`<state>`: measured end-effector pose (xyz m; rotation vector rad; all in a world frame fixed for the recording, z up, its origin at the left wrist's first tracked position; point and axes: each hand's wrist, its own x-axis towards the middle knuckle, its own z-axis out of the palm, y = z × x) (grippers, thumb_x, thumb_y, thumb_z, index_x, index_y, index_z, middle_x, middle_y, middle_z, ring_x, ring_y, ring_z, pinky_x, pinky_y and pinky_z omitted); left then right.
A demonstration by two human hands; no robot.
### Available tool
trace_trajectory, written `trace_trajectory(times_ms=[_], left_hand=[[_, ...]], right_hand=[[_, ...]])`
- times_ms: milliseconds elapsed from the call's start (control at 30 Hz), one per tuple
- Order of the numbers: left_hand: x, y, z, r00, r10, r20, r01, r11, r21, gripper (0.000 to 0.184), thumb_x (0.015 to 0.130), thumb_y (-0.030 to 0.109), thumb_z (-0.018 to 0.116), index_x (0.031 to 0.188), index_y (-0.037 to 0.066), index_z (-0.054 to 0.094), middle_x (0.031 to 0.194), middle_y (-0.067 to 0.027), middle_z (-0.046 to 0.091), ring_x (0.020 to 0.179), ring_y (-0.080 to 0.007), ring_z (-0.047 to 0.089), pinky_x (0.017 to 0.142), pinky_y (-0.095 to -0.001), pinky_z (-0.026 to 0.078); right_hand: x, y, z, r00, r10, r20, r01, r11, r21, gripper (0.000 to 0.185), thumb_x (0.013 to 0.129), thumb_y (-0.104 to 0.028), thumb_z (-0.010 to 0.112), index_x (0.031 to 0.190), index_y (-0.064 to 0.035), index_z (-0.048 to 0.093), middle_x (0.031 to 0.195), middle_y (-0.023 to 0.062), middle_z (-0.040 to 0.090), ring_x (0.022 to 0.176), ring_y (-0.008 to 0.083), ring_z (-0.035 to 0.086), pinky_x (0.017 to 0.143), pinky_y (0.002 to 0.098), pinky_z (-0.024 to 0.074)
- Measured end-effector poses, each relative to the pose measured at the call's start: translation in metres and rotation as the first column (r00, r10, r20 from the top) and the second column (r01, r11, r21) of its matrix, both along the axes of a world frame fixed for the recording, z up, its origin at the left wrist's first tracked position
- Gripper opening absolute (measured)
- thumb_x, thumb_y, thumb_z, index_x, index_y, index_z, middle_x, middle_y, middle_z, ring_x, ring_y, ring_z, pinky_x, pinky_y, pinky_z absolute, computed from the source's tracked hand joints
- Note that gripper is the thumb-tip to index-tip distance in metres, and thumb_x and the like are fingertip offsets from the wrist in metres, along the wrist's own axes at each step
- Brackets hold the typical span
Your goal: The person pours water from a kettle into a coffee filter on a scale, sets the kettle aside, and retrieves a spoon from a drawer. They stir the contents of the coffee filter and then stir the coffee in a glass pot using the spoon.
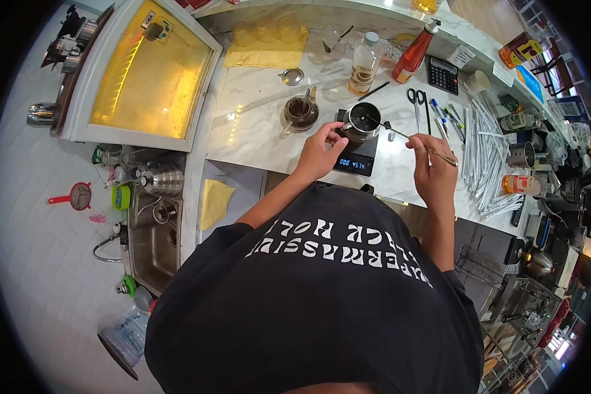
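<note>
The left hand (322, 152) grasps the cup (362, 133) at its eight o'clock. The right hand (433, 167) grips a spoon (396, 132), entering from four o'clock.

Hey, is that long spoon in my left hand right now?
No, your right hand holds the spoon, while your left hand is on the metal cup.

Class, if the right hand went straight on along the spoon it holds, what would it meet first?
Most likely the metal cup, held by the left hand; the far end of the spoon seems to be at its mouth. Depth is hard to judge.
</note>
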<state>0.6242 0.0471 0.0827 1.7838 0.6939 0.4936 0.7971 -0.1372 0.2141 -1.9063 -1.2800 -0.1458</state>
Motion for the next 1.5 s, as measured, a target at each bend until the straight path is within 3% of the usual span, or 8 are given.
trace_trajectory(times_ms=[533, 1033, 1267, 1500], left_hand=[[-0.005, -0.011, 0.001, 1.0, -0.028, -0.005, 0.028, 0.998, -0.053, 0.055, 0.096, 0.019, 0.07, 0.146, 0.003, 0.053, 0.097, -0.0104, 0.072, 0.089, -0.0191, 0.068, 0.085, -0.0337, 0.055], [-0.008, -0.005, 0.001, 0.999, -0.038, 0.013, 0.038, 0.998, -0.042, 0.05, 0.097, 0.018, 0.071, 0.143, 0.003, 0.056, 0.095, -0.0096, 0.072, 0.087, -0.0178, 0.068, 0.083, -0.033, 0.055], [-0.008, 0.0, 0.0, 0.999, -0.036, 0.009, 0.036, 0.999, -0.023, 0.046, 0.097, 0.018, 0.071, 0.139, 0.002, 0.06, 0.094, -0.0094, 0.072, 0.087, -0.0185, 0.068, 0.084, -0.0334, 0.055], [-0.007, 0.003, 0.002, 0.999, -0.049, 0.012, 0.049, 0.998, -0.042, 0.045, 0.096, 0.018, 0.071, 0.138, 0.003, 0.061, 0.094, -0.0094, 0.073, 0.088, -0.0185, 0.068, 0.084, -0.0331, 0.055]], right_hand=[[-0.011, 0.003, -0.015, 0.999, -0.043, -0.003, 0.043, 0.998, 0.043, 0.009, 0.099, -0.012, 0.07, 0.098, -0.0043, 0.072, 0.085, 0.0092, 0.074, 0.075, 0.03, 0.067, 0.07, 0.0393, 0.0519], [-0.009, 0.001, -0.015, 0.993, -0.116, -0.003, 0.116, 0.992, 0.052, 0.007, 0.098, -0.01, 0.07, 0.098, -0.004, 0.073, 0.085, 0.0095, 0.074, 0.075, 0.0294, 0.067, 0.07, 0.0388, 0.0517], [-0.015, 0.004, -0.015, 0.999, -0.038, 0.006, 0.037, 0.998, 0.051, 0.006, 0.097, -0.009, 0.071, 0.097, -0.0032, 0.072, 0.086, 0.0094, 0.074, 0.074, 0.0286, 0.066, 0.069, 0.0385, 0.051], [-0.012, -0.003, -0.016, 0.996, -0.083, 0.009, 0.083, 0.995, 0.05, 0.006, 0.098, -0.009, 0.071, 0.099, -0.004, 0.072, 0.087, 0.0097, 0.074, 0.075, 0.0301, 0.067, 0.07, 0.0395, 0.0522]])
